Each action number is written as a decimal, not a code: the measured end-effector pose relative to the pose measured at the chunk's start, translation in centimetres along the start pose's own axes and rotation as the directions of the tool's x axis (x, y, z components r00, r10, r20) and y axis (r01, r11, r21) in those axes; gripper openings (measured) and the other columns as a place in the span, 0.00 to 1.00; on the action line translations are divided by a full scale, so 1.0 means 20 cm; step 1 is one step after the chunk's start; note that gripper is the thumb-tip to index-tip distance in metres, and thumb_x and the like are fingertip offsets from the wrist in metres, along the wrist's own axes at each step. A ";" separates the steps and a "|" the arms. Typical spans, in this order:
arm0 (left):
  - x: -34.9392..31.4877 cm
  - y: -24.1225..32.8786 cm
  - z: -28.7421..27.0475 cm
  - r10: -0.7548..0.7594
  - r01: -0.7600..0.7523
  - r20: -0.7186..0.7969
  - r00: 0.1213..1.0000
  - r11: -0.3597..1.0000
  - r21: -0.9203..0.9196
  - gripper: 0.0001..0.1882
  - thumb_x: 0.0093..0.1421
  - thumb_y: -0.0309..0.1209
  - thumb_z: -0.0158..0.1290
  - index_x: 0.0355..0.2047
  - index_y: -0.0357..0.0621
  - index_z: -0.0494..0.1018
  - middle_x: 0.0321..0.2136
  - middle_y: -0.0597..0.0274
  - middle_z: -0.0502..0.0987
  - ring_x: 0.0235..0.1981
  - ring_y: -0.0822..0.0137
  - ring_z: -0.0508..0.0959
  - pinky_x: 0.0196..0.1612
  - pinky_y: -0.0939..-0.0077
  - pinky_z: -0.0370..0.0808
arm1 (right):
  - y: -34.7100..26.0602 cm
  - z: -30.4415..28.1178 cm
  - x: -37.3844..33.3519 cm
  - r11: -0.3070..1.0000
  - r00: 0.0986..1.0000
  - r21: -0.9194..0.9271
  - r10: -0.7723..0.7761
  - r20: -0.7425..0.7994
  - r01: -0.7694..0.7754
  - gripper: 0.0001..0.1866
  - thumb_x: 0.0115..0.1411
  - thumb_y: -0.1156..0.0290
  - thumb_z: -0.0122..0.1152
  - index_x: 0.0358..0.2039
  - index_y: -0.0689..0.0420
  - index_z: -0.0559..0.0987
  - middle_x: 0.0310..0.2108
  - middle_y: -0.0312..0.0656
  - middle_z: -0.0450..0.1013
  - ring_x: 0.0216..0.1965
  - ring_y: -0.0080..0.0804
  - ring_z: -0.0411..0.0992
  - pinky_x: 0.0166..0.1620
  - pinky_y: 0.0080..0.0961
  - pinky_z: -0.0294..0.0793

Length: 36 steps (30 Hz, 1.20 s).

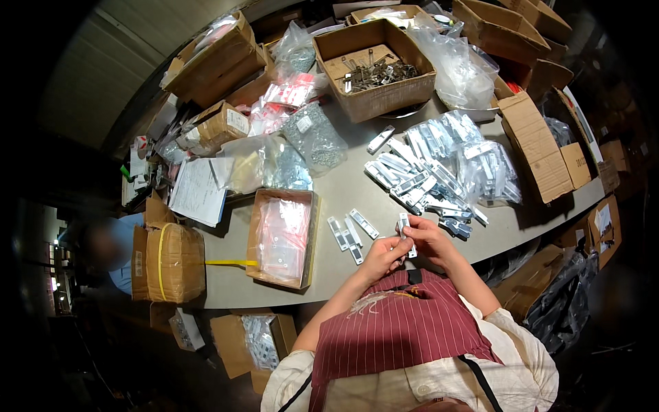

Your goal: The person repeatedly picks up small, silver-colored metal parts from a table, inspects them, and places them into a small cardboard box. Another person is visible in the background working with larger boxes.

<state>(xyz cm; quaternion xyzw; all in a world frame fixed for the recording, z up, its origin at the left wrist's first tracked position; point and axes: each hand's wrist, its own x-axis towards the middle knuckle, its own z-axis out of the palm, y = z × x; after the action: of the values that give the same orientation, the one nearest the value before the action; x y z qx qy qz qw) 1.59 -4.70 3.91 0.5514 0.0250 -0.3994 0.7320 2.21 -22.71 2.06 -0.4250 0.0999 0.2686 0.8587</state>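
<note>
Since both your hands are busy over the near edge of the bench (333,196), let's go left to right. Toward the near left corner, your shallow cardboard carton (310,237) holds slick, flat clear pouches (281,233) with reddish edges. Right of that, along the near edge, a few slim metal fittings (353,237) lie loose, long and narrow with smooth silvery faces. I'd leave a bit of room around those so nothing gets knocked.

Your left hand (386,257) has its thumb and fingers closed in a pinch on the lower part of the held metal fitting (403,221), which sits between your hands just above the near edge, far end poking up past your fingers. Your right hand (429,237) is curled round it, pinching from the other side; some fingertips are hidden. Imo let the left do the steadying and the right the fine work, pressing on flat faces, since smooth metal could slip.

Further right, similar pieces form a jumbled, shiny pile (415,182), next to crinkly clear plastic bags (498,168) toward the right edge.
</note>
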 end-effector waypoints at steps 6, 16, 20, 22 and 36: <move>0.05 -0.09 -0.05 0.092 -0.075 -0.056 0.994 0.963 0.258 0.20 0.64 0.44 0.56 0.24 0.41 0.80 0.14 0.73 0.69 0.15 0.83 0.64 0.18 0.85 0.57 | 0.04 -0.04 0.03 0.996 0.997 0.055 0.066 0.044 -0.068 0.17 0.61 0.69 0.62 0.48 0.62 0.75 0.34 0.37 0.75 0.29 0.21 0.74 0.31 0.17 0.72; 0.04 -0.14 -0.16 0.163 -0.165 -0.030 0.986 0.949 -0.270 0.18 0.67 0.37 0.44 0.24 0.40 0.72 0.09 0.69 0.63 0.09 0.77 0.58 0.14 0.81 0.54 | 0.13 -0.05 0.12 0.957 1.000 -0.291 0.004 0.000 -0.004 0.15 0.62 0.65 0.62 0.45 0.60 0.78 0.31 0.36 0.74 0.30 0.23 0.72 0.36 0.24 0.74; 0.00 -0.04 -0.20 0.314 0.066 0.223 0.923 0.443 -0.894 0.17 0.66 0.35 0.41 0.20 0.44 0.60 0.08 0.69 0.59 0.09 0.75 0.55 0.13 0.81 0.52 | -0.01 0.03 0.14 0.450 0.855 -0.805 -0.503 0.129 0.387 0.19 0.61 0.66 0.61 0.50 0.63 0.76 0.44 0.47 0.76 0.47 0.40 0.75 0.49 0.31 0.73; 0.02 -0.07 -0.19 0.207 0.012 0.163 0.965 0.584 -0.811 0.12 0.68 0.33 0.41 0.27 0.42 0.65 0.13 0.66 0.61 0.11 0.76 0.58 0.13 0.83 0.53 | -0.12 -0.05 0.20 -0.071 0.696 -0.936 -0.650 0.306 0.346 0.21 0.47 0.77 0.61 0.45 0.59 0.78 0.43 0.47 0.74 0.46 0.49 0.71 0.52 0.40 0.70; 0.10 -0.19 -0.16 -0.001 0.000 -0.121 0.993 1.000 -0.005 0.11 0.66 0.34 0.49 0.42 0.40 0.74 0.21 0.70 0.67 0.19 0.80 0.61 0.21 0.84 0.59 | -0.24 -0.15 0.22 -0.418 0.688 -0.895 -0.604 0.401 0.155 0.21 0.46 0.79 0.61 0.44 0.59 0.72 0.44 0.49 0.69 0.52 0.48 0.65 0.58 0.44 0.60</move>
<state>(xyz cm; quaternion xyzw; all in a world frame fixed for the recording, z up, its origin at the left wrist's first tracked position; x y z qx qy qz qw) 1.87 -3.45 -1.20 0.5728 0.0705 -0.3653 0.7304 8.68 -25.83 1.78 -0.9479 -0.1802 -0.1622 0.2067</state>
